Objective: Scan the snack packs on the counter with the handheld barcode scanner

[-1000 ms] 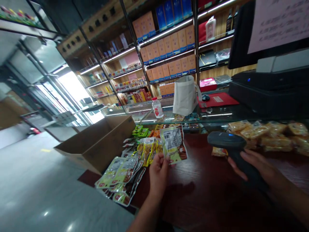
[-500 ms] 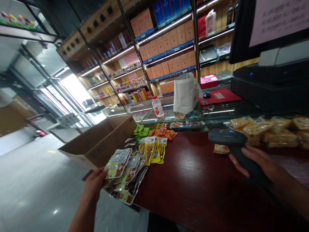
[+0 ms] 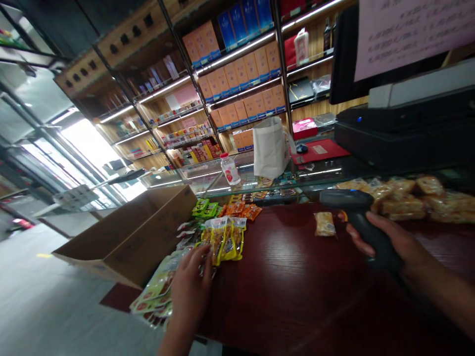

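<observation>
My right hand (image 3: 395,242) grips a dark handheld barcode scanner (image 3: 356,207) by its handle, with the head pointing left. A small clear-wrapped snack pack (image 3: 325,224) lies on the dark red table just left of the scanner. My left hand (image 3: 193,277) is over the table's left part, fingers curved and spread, holding nothing that I can see. It partly covers a spread stack of green and white snack pouches (image 3: 159,284). Its fingertips are close to yellow-edged snack pouches (image 3: 226,237); whether they touch is unclear.
An open cardboard box (image 3: 148,237) stands at the left. Behind the table a glass counter bears a red-capped bottle (image 3: 230,170), a white bag (image 3: 270,148) and a red folder (image 3: 322,150). Green packets (image 3: 205,208), orange packets (image 3: 241,211) and wrapped snacks (image 3: 404,200) lie nearby.
My left hand has let go of the green and white pouch and moved right, toward the yellow-edged pouches. The scanner has shifted slightly left in view, and the small pack beside it shows fully.
</observation>
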`<state>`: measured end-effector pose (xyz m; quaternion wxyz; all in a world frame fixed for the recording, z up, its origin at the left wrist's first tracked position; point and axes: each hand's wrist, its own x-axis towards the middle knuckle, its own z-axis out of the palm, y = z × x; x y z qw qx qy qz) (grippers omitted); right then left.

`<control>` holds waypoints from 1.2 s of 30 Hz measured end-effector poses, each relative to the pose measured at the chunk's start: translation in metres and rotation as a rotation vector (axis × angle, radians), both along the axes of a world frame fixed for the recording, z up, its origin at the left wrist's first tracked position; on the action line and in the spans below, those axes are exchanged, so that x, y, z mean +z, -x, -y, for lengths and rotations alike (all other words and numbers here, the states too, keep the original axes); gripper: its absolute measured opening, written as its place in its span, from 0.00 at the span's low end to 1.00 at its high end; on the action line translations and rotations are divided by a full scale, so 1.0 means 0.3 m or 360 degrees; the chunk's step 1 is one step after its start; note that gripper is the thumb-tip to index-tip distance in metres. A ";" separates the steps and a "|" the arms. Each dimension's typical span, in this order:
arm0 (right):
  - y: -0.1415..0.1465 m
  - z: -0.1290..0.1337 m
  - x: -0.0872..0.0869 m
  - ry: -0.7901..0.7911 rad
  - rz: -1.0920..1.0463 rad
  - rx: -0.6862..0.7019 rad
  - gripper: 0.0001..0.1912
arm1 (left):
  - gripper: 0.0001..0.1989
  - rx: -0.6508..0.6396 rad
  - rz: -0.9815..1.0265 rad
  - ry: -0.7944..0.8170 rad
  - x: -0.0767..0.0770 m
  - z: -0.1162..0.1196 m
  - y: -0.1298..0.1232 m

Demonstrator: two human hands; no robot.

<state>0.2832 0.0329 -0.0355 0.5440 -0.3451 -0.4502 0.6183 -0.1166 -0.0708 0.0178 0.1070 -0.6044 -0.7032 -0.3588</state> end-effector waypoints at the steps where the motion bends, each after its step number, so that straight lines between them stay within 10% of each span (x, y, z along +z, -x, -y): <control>1: -0.002 -0.002 0.007 0.0014 -0.0061 0.0023 0.20 | 0.13 -0.0204 0.0144 0.0067 -0.023 -0.035 -0.062; 7: -0.013 -0.034 0.026 -0.0014 -0.0250 0.0033 0.20 | 0.14 -0.1035 0.0539 0.0606 -0.183 -0.229 -0.351; 16: -0.008 -0.052 0.020 -0.0082 -0.0342 0.0062 0.18 | 0.40 -0.0955 0.0271 0.0606 -0.280 -0.449 -0.686; 21: -0.006 -0.056 0.013 -0.0095 -0.0322 0.0091 0.18 | 0.28 -0.0661 -0.0032 0.0658 -0.281 -0.500 -0.832; 27: -0.008 -0.061 0.004 -0.0098 -0.0322 0.0118 0.19 | 0.09 -0.0780 0.0209 0.0668 -0.267 -0.498 -0.745; 36: -0.001 -0.052 -0.003 -0.0087 -0.0305 0.0135 0.19 | 0.32 -0.0989 0.1988 0.0942 -0.225 -0.369 -0.511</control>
